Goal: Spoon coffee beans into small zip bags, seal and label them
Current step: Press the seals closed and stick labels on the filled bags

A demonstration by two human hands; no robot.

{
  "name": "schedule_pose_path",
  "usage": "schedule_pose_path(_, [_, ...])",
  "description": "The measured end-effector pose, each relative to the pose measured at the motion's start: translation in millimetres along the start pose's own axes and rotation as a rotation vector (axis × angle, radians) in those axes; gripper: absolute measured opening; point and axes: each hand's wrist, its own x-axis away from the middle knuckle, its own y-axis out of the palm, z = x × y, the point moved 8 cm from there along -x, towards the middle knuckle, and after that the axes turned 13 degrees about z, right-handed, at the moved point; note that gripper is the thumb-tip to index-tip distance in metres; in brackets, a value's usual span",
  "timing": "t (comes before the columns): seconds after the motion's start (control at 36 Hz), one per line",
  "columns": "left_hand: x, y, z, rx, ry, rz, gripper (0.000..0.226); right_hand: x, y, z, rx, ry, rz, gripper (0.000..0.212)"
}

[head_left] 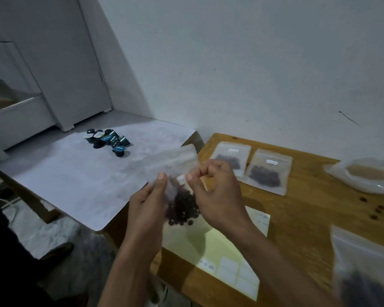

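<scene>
A small zip bag [177,173] of coffee beans [183,209] is held up above the near-left edge of a wooden table [308,209], its long axis tilted from the beans at 6 o'clock up to the mouth end, which points toward 11 o'clock. The beans sit bunched in the low end. The left hand [149,209] rises from 7 o'clock, thumb upright and pressed against the bag's left side; the right hand [217,196] comes in from 4 o'clock, fingers curled, thumb and forefinger pinched on the bag near a small white label [181,179]. Both hands are closed on the bag.

At 1 o'clock from the hands, two filled, labelled bags [267,171] lie flat side by side on the table. A yellow label sheet [220,247] lies directly under the hands. About five loose beans [377,210] are scattered at 3 o'clock, near a larger clear bag [364,176] at the right edge. Another bag with beans [361,267] shows blurred at 5 o'clock. At 10 o'clock, on a white surface [75,173], stands a cluster of dark coffee capsules [108,140], too crowded to count exactly.
</scene>
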Motion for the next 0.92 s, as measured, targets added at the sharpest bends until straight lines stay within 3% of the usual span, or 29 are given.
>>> schedule_pose_path(0.31, [15.3, 36.0, -4.9, 0.024, -0.018, -0.111, 0.031, -2.9, -15.2, 14.3, 0.085, 0.014, 0.134, 0.016])
schedule_pose_path(0.44, [20.4, 45.6, 4.2, 0.005, 0.066, -0.145, 0.027, -0.9, -18.0, 12.8, 0.102, -0.022, 0.163, 0.012])
schedule_pose_path(0.67, [19.6, 47.4, 15.6, -0.039, 0.169, -0.054, 0.018, -0.6, -23.0, 14.9, 0.048, 0.036, 0.165, 0.016])
schedule_pose_path(0.78, [19.3, 50.2, 20.9, -0.07, 0.203, -0.049, 0.042, -2.9, -30.7, 18.4, -0.017, 0.062, 0.181, 0.017])
schedule_pose_path(0.92, [18.2, 61.9, 24.2, -0.103, 0.209, -0.071, 0.048, -7.4, -42.6, 25.5, -0.107, 0.097, 0.216, 0.016])
